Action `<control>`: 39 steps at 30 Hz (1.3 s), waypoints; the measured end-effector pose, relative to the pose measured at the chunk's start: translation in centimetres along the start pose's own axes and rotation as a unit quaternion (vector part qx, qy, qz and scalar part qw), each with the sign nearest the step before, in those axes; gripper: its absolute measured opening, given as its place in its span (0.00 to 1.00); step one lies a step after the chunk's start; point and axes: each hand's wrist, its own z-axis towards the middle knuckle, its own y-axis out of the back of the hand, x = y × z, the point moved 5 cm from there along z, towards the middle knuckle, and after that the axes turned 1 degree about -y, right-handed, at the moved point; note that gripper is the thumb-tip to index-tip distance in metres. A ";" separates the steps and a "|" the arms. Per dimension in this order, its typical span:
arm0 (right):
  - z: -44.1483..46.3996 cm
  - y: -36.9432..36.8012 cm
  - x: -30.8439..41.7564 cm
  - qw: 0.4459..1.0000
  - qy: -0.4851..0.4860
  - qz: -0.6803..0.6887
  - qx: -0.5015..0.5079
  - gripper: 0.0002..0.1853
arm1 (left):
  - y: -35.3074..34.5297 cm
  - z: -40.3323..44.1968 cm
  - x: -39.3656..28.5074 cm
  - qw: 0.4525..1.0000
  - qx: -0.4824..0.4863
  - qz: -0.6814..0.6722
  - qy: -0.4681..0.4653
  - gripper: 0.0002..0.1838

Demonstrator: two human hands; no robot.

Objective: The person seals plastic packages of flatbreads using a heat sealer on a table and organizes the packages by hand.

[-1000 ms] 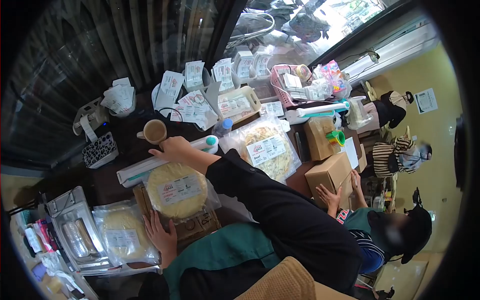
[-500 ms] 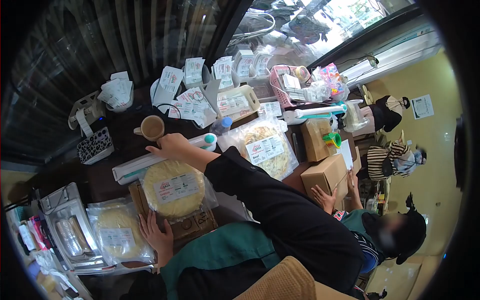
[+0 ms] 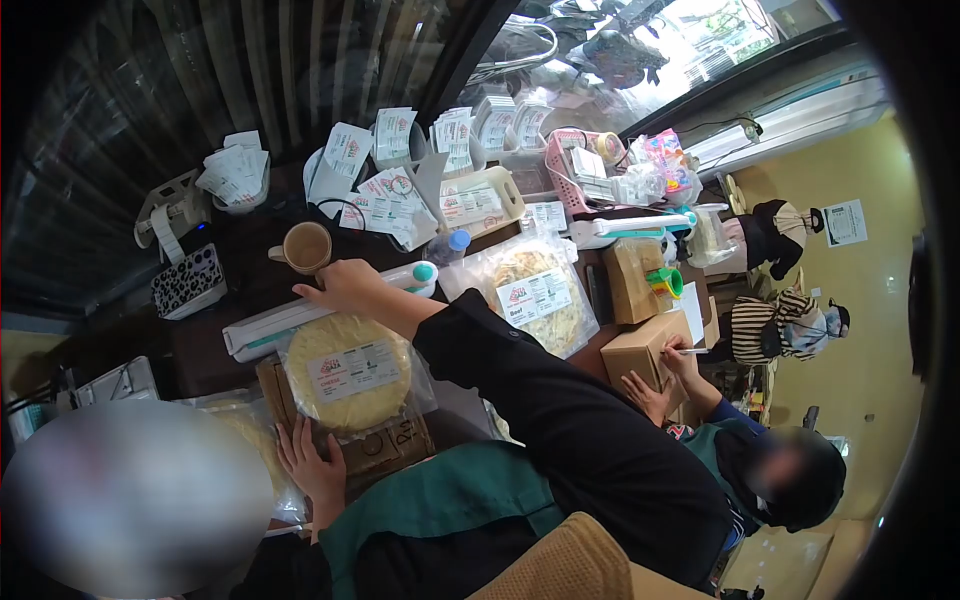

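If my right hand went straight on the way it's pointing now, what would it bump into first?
Probably the brown mug, which appears just ahead of your right hand. Depth is unclear from this one view, so the hand might clear its rim.

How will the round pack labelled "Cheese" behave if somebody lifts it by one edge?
The round pack may sag somewhat, since it looks wide and thin. Its glossy clear plastic wrapping is probably slippery. Being flat, it seems unlikely to roll.
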 end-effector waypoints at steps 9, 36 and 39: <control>0.2 -0.1 0.0 1.000 -0.004 -0.003 0.006 0.38 | -0.1 -0.1 0.2 1.000 0.000 -0.002 0.003 0.24; 1.2 -2.6 -0.2 0.989 0.022 -0.084 -0.123 0.34 | 0.8 -0.7 1.1 0.997 -0.053 -0.058 -0.010 0.18; 0.4 -2.1 0.1 0.975 0.062 -0.105 -0.184 0.33 | 1.3 -0.5 0.5 0.995 -0.071 -0.057 -0.032 0.17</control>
